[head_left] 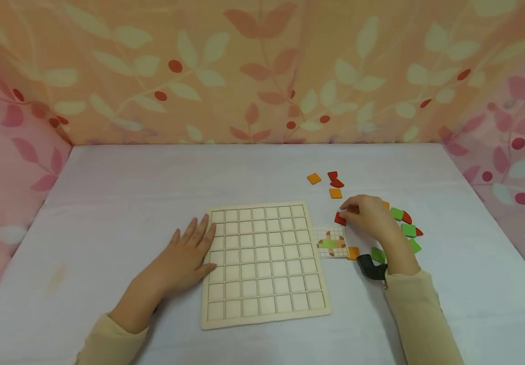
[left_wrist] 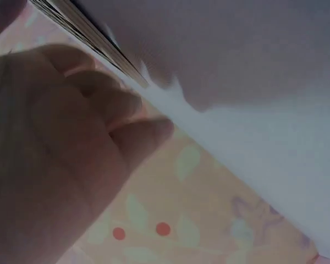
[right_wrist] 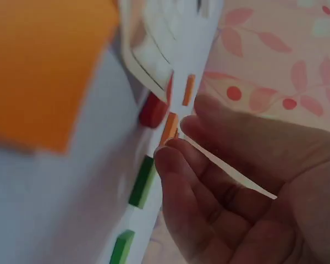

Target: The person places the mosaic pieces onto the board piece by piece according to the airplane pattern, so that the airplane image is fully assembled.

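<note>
Wooden cells (head_left: pixel 264 271) fill the board (head_left: pixel 267 317) — left hand (head_left: pixel 185 261) spread on its rim, right hand (head_left: pixel 366 218), fingers parted, at a red tile (head_left: pixel 339 219).

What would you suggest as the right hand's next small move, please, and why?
I would probably have the right hand pinch and lift the red piece near the patterned card: its fingertips are right by that piece, with a gap showing between them. The grid board has bare cells, and the left hand at its left edge could steady it.
</note>
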`<state>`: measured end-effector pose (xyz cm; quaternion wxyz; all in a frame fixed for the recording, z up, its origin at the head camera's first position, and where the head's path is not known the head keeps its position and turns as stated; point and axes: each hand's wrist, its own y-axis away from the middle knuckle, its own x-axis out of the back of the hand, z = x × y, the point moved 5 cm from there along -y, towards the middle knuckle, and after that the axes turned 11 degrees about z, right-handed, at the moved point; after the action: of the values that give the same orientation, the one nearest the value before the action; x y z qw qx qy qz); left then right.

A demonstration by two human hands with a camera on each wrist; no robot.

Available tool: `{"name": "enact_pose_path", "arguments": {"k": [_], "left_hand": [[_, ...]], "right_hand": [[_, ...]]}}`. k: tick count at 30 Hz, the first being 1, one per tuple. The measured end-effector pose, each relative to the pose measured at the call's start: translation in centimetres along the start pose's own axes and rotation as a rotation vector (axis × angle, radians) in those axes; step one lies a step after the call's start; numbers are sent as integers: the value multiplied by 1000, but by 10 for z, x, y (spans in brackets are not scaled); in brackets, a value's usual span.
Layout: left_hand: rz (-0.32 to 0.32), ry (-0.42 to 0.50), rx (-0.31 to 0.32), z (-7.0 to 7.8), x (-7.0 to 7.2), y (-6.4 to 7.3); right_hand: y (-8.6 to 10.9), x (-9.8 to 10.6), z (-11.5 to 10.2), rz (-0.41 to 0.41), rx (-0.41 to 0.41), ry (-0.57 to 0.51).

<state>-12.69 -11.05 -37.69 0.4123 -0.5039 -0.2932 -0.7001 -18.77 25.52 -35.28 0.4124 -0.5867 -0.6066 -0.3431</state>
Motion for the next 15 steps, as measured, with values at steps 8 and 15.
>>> {"name": "enact_pose_path", "arguments": {"k": [8,15], "left_hand": [[-55,68,-9,5,-6,2],[-60,78,-18,2,-8,4]], "right_hand": [[2,-13,-3,-13,-11,34],[2,-13,-2,-25,-40,46]]}}
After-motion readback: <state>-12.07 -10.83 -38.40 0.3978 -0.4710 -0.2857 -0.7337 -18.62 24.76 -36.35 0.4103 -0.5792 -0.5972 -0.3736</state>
